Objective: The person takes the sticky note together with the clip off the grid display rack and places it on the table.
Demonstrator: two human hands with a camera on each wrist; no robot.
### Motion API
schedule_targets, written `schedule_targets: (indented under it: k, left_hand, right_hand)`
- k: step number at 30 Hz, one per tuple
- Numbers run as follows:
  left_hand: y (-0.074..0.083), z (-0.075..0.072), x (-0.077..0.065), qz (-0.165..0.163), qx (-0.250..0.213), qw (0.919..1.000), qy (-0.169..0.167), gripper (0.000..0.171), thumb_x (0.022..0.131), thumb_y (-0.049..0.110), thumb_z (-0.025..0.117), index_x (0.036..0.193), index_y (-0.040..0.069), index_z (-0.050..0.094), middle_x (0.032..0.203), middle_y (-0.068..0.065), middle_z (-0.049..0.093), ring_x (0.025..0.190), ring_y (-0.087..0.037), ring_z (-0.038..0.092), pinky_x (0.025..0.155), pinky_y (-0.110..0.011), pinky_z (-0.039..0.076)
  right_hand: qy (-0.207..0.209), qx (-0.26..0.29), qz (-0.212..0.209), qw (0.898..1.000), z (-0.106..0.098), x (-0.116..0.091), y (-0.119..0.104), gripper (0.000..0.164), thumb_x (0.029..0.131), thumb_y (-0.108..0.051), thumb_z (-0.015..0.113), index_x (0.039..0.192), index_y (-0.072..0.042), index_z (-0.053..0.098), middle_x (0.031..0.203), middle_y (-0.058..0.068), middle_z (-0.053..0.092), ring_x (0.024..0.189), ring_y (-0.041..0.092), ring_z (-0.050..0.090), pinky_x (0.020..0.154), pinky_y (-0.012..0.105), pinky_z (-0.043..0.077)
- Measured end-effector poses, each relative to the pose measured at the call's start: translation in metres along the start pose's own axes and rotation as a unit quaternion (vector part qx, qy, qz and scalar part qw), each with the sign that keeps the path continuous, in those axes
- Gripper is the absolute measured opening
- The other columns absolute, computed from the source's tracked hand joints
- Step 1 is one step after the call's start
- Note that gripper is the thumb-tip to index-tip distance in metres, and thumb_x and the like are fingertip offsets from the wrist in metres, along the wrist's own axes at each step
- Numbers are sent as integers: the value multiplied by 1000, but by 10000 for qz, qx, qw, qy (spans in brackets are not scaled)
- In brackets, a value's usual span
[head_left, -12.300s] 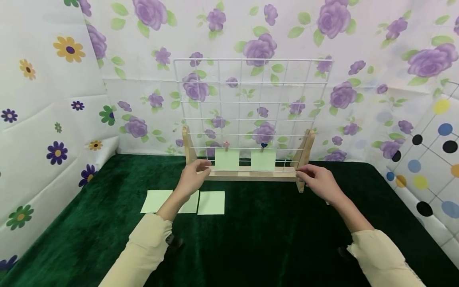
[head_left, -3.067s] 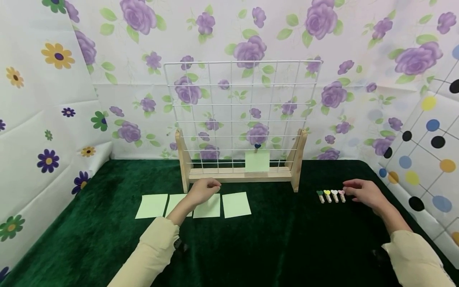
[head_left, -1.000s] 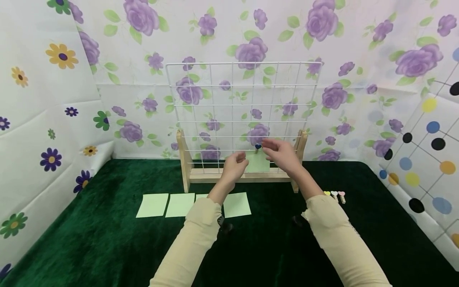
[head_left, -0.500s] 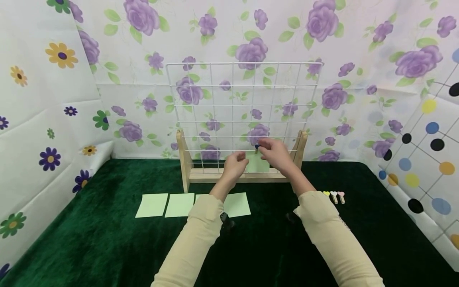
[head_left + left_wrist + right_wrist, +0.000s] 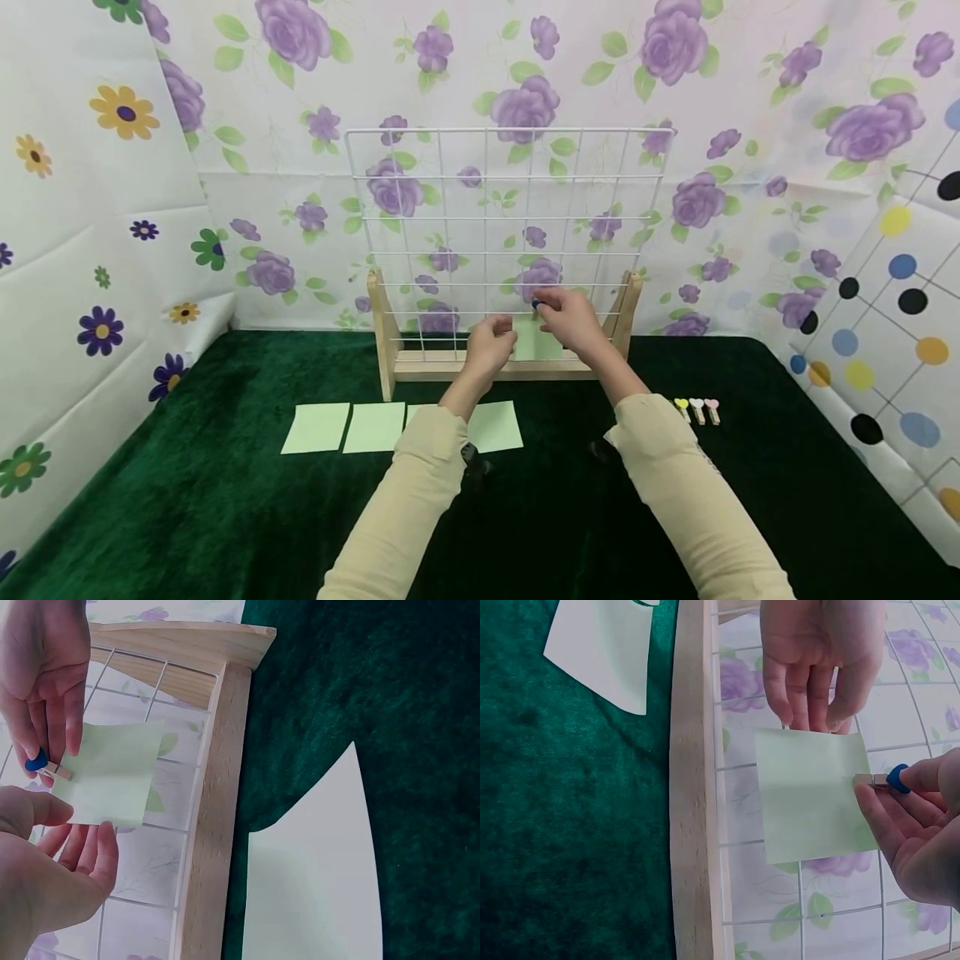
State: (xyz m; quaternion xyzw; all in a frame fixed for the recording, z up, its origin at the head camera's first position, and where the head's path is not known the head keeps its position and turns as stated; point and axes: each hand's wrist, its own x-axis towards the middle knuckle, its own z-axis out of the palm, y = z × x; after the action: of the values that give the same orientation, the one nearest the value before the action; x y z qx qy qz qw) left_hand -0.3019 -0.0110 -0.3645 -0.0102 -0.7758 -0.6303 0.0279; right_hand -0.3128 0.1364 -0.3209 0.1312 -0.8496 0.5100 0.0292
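A pale green square note (image 5: 538,340) hangs low on a white wire grid (image 5: 487,218). At its top edge sits a small wooden clothespin (image 5: 865,780) with a blue heart. My right hand (image 5: 576,321) pinches this clothespin by the heart end, thumb and fingers on either side. My left hand (image 5: 486,348) pinches the note's left edge, with the thumb in front and the fingers partly behind it, as the left wrist view shows. In the right wrist view the clothespin's tip still overlaps the note's edge.
The grid stands in a wooden base (image 5: 442,365) on a dark green cloth (image 5: 225,517). Several notes (image 5: 315,427) lie in a row at front left, one mostly behind my left sleeve. Small heart clothespins (image 5: 697,410) lie at right, partly hidden by my right sleeve.
The pink-heart clothespin and its note, once on the grid, now lie on the cloth. Both hands have come to the remaining note; over the last second my right hand moved left onto its clothespin.
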Motion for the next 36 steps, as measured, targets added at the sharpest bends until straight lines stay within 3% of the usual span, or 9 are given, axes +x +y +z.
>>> schedule_targets:
  k: [5,13,19,24,36]
  left_hand:
    - [-1,1,1,23,-25,10000,74,28,95,3,54,122,-2,58,115,-16,60,97,-24,58,78,-31,52]
    - [-1,-1,0,48,-9,9999,93,22,96,4,54,115,-2,60,107,-13,60,91,-22,56,74,-30,52]
    - [1,0,-1,58,-18,10000,70,22,97,6,54,115,-3,60,107,-14,59,89,-22,56,75,-31,53]
    - [0,0,0,80,122,9999,-16,22,98,8,54,115,-2,60,109,-14,59,90,-22,57,75,-31,52]
    - [1,-4,4,299,578,9979,2,17,96,9,55,107,-2,63,100,-13,61,88,-22,57,72,-32,49]
  right_hand:
    - [90,-220,12,9997,0,2,-1,32,100,-6,51,130,4,57,130,18,58,113,30,58,79,35,54]
    - [197,-789,-320,9962,4,3,-1,25,98,-6,56,120,4,64,115,17,66,100,27,64,72,34,56]
    - [541,-1094,-414,9917,6,5,1,22,96,-7,60,116,0,67,109,14,69,88,24,65,70,36,54]
    - [931,-1479,-559,9830,9,6,6,20,94,-8,63,112,-3,71,107,11,71,92,22,65,73,37,50]
    - [1415,-1690,-822,9719,18,7,8,18,91,-7,66,107,-4,74,99,8,73,80,20,64,57,28,39]
